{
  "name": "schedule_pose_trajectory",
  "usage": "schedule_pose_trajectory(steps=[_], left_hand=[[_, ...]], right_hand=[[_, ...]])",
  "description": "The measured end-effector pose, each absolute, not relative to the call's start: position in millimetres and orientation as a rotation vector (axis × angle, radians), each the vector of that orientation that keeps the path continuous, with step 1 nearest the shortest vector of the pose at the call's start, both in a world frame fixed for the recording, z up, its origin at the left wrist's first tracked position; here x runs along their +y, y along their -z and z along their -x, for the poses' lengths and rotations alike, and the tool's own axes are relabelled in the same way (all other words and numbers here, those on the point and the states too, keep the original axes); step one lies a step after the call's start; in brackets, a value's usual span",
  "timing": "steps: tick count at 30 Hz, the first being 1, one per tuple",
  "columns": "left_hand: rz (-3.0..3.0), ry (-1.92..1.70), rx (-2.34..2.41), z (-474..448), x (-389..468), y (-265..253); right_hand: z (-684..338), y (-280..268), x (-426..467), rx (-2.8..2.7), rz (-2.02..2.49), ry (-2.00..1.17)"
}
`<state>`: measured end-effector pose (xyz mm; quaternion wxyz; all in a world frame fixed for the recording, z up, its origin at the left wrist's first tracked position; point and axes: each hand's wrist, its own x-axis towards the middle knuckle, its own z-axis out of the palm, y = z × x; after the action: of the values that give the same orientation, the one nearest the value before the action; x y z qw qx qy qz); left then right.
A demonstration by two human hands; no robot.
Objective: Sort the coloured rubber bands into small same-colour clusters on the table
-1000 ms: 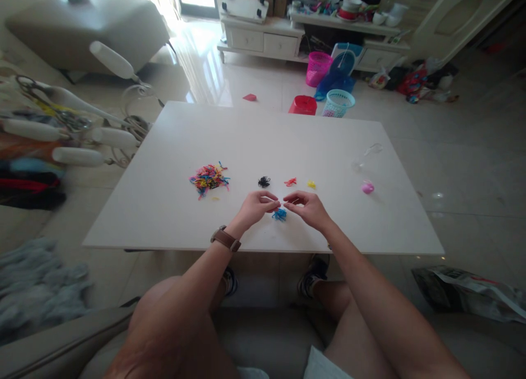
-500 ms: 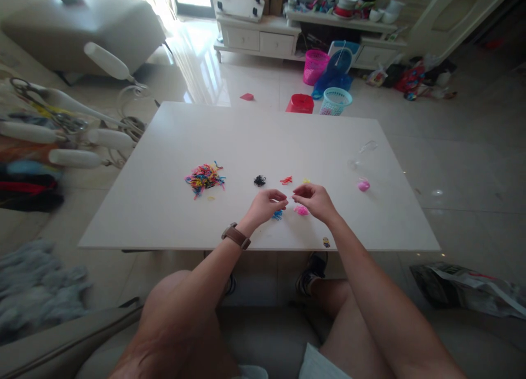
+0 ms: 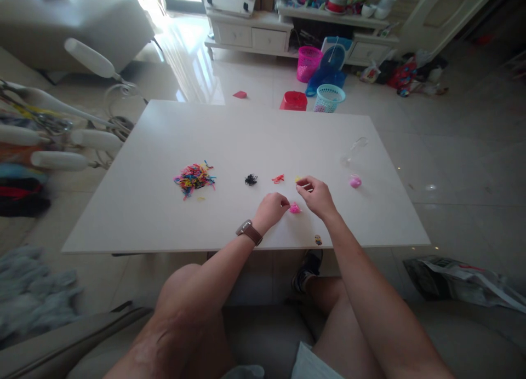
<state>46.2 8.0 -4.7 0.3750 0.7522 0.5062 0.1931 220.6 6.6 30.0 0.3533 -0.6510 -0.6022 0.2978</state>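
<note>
My left hand, with a watch on the wrist, reaches down to a small pile of pink rubber bands. Its thumb and fingers are pinched at the pile's left edge; anything between them is too small to make out. Over a yellow pile, partly covered, hovers my right hand, fingers curved and thumb slightly apart, with nothing visible in it. Black bands and red bands lie in separate heaps to the left. Farther left is a large mixed-colour pile.
On the white table, a pink round object and a clear plastic piece lie to the right. A small cartoon figure is at the near edge. Beyond stand a red stool and a light-blue basket.
My left hand has moved down and right to the pink pile, now covering the blue bands. My right hand has drawn apart from it, up by the yellow pile. The view has shifted slightly.
</note>
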Motion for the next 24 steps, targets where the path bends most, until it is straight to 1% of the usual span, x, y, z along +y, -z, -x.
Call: schedule_pose_trajectory(steps=[5, 12, 15, 18, 20, 24], left_hand=[[-2.011, -0.395, 1.351, -63.4, 2.7, 16.3], [-2.003, -0.432, 1.352, -60.5, 9.2, 19.5], [-1.936, -0.460, 1.498, -31.1, 25.5, 12.9], [-1.856, -0.401, 1.788, 15.1, 42.3, 1.8], [-1.849, -0.281, 1.951, 48.7, 48.7, -3.6], [-1.890, 0.076, 2.087, 105.9, 48.8, -0.7]], right_hand=[[-215.6, -31.6, 3.5, -1.636, 1.681, -0.722], [-215.2, -32.6, 3.0, -1.690, 1.684, -0.679], [-215.1, -33.9, 3.1, -1.684, 1.692, -0.672], [-214.8, -35.3, 3.7, -1.676, 1.701, -0.672], [-214.8, -35.9, 4.5, -1.667, 1.705, -0.664], [-215.5, -37.6, 7.0, -1.635, 1.713, -0.625]])
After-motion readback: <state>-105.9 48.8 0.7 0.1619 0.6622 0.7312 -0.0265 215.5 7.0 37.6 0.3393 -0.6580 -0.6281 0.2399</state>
